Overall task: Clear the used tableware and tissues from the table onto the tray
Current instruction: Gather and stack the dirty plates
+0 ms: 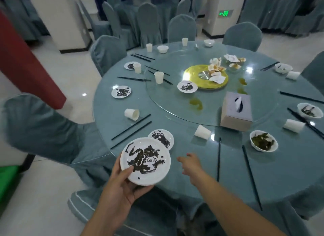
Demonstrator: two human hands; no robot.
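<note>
My left hand (121,186) grips a white plate (145,161) smeared with dark sauce, thumb on its rim, above the near table edge. A second smeared plate (162,138) lies on the table just behind it. My right hand (190,164) hovers over the table with loose fingers and holds nothing. Tipped paper cups (202,131) (131,113), black chopsticks (131,128) (218,158) and a bowl of greens (263,143) lie nearby. Crumpled tissues (217,74) sit on the glass turntable (175,102). No tray is in view.
A grey tissue box (236,112) stands on the turntable, with oily spills (196,102) beside it. More plates (121,91) (187,86), cups and bowls (310,110) ring the round table (289,165). Covered chairs (43,128) surround it.
</note>
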